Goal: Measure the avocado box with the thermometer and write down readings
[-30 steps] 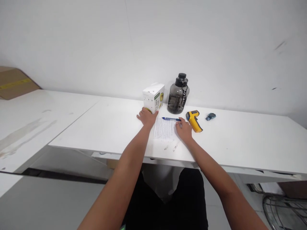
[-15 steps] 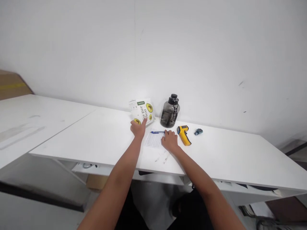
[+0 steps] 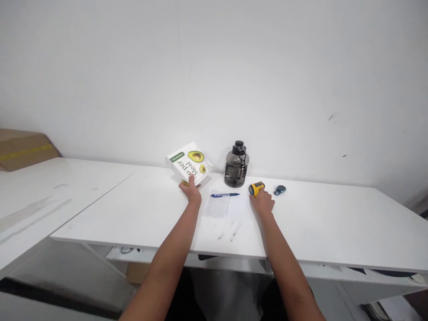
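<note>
My left hand (image 3: 191, 191) is closed on the lower edge of a white box (image 3: 183, 164) printed with avocados and "Meal"; the box is tilted. My right hand (image 3: 263, 202) is wrapped around the handle of a yellow infrared thermometer (image 3: 257, 188), whose head points up and to the left. Between the hands, a blue pen (image 3: 224, 195) lies across the top of a sheet of paper (image 3: 216, 207) with writing. A dark grey water jug (image 3: 236, 166) with a black cap stands upright behind the pen. Right of the thermometer is a small dark blue-green object (image 3: 280, 190), kind unclear.
The white table (image 3: 334, 223) runs along a white wall, with dark smudges (image 3: 230, 232) near its front edge. A cardboard box (image 3: 26, 149) with yellow tape sits at the far left. Under the tabletop, a shelf holds a few items, and another carton (image 3: 136, 273) is below.
My right hand has left the pen and moved right onto the thermometer's handle. The avocado box has turned counterclockwise and shifted left in my left hand. The camera view has tilted up slightly.
</note>
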`<control>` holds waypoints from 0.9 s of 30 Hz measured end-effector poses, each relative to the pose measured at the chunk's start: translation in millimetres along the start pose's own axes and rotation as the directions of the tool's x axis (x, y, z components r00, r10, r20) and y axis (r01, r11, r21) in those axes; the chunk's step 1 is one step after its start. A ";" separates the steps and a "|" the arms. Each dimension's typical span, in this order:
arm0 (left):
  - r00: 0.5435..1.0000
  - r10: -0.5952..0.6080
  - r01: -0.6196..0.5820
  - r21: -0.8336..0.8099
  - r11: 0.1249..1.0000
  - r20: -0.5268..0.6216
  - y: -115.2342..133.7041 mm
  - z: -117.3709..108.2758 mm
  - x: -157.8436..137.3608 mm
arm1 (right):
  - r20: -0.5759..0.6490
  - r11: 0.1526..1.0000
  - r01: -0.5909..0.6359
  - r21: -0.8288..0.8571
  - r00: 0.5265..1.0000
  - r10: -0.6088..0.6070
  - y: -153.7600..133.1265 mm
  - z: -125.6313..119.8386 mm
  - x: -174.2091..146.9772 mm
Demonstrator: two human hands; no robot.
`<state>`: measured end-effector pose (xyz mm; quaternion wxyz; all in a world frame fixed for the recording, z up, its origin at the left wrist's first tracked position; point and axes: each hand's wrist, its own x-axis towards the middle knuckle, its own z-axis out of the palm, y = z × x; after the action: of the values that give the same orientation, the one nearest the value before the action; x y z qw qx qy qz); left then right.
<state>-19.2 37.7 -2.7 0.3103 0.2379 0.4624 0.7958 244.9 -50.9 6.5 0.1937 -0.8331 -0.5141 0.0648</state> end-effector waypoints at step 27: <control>0.831 0.189 -0.167 -0.089 0.982 0.523 31.3 -4.9 -60.5 | -0.560 0.640 0.514 0.572 0.814 -0.154 -12.4 7.6 -21.7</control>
<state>10.9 -20.2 17.1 0.3548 0.4834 0.3191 0.7339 222.3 -63.1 2.4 0.6193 -0.5715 -0.5381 0.0168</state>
